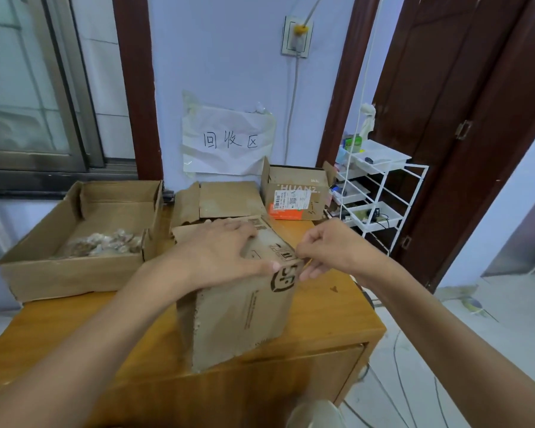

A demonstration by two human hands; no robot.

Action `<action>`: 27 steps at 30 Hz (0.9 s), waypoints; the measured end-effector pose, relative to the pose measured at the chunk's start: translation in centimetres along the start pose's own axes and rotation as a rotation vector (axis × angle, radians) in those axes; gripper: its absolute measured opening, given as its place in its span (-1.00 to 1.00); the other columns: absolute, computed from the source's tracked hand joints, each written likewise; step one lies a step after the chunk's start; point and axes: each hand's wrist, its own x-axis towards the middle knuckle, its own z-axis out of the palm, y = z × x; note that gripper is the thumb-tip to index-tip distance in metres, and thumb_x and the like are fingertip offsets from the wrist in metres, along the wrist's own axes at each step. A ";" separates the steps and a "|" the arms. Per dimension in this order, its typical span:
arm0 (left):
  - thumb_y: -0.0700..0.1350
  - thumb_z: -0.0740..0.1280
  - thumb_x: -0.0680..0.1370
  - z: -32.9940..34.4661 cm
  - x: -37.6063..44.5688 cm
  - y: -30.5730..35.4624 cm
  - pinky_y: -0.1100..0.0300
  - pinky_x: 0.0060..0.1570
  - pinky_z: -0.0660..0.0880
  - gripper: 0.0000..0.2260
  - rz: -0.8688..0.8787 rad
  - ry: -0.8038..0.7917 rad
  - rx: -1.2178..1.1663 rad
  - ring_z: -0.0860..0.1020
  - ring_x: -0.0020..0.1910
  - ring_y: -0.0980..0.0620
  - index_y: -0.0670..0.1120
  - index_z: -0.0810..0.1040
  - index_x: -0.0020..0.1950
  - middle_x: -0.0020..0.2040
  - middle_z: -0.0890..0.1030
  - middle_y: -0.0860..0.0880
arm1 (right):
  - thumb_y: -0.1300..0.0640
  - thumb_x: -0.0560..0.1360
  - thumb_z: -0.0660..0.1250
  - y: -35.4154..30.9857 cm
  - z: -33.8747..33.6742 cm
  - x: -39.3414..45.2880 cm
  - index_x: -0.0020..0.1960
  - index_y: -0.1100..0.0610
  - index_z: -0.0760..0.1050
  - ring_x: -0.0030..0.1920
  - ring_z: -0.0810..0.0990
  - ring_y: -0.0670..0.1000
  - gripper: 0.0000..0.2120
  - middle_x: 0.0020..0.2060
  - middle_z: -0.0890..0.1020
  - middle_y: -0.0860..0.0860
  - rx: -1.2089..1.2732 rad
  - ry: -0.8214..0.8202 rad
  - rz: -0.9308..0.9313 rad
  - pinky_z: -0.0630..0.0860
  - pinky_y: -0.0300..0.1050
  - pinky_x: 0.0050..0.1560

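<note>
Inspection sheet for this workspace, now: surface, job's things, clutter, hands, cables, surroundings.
Surface: wooden table, bearing several boxes.
Job's things: cardboard box, standing at the table's middle.
Clutter: open box at left, holding crumpled scraps; flattened cardboard behind; labelled box at back right.
Hands: left hand lies flat on the cardboard box's top; right hand pinches at its top right edge.
Cables: white cord runs down from the wall socket.
Surroundings: paper sign on the wall; white wire rack and dark door at right; window at left.
</note>
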 end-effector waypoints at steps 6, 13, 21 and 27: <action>0.61 0.10 0.35 0.2 1.3 -2.5 0.01 0.52 0.11 -0.10 0.083 -0.083 -0.059 0.25 0.55 0.09 0.11 0.30 0.54 0.57 0.33 0.13 | 0.05 0.60 0.47 -0.7 -0.1 -0.7 0.22 0.11 0.60 -0.21 0.76 0.06 -0.76 -0.11 0.74 0.07 -0.227 -0.011 -0.158 0.72 -0.02 -0.12; 0.56 -0.06 0.39 1.5 1.0 -2.9 -0.09 0.63 -0.10 -0.06 0.106 -0.017 0.001 0.06 0.64 0.09 0.04 0.15 0.63 0.65 0.19 0.09 | -0.11 0.55 0.48 -0.8 -0.9 -1.3 0.11 -0.25 0.54 -0.22 0.58 -0.21 -0.82 -0.24 0.62 -0.19 -0.797 -0.051 -0.474 0.56 -0.10 -0.10; 0.54 -0.10 0.36 2.0 1.1 -2.9 -0.09 0.63 -0.08 -0.06 0.111 0.014 -0.002 0.06 0.64 0.08 0.04 0.17 0.62 0.64 0.22 0.07 | 0.15 0.58 0.48 -2.6 -1.8 0.0 -0.05 -0.01 0.54 -0.36 0.63 -0.06 -0.86 -0.31 0.62 -0.07 -0.708 -0.277 -0.461 0.51 -0.17 -0.25; 0.55 -0.12 0.34 2.1 1.0 -2.8 -0.08 0.62 -0.06 -0.04 0.114 0.030 0.021 0.11 0.62 0.08 0.03 0.17 0.61 0.61 0.27 0.09 | 0.22 0.57 0.49 -1.5 -2.0 0.3 -0.15 0.12 0.55 -0.41 0.57 -0.10 -0.83 -0.40 0.59 -0.16 -0.602 -0.273 -0.514 0.39 -0.33 -0.31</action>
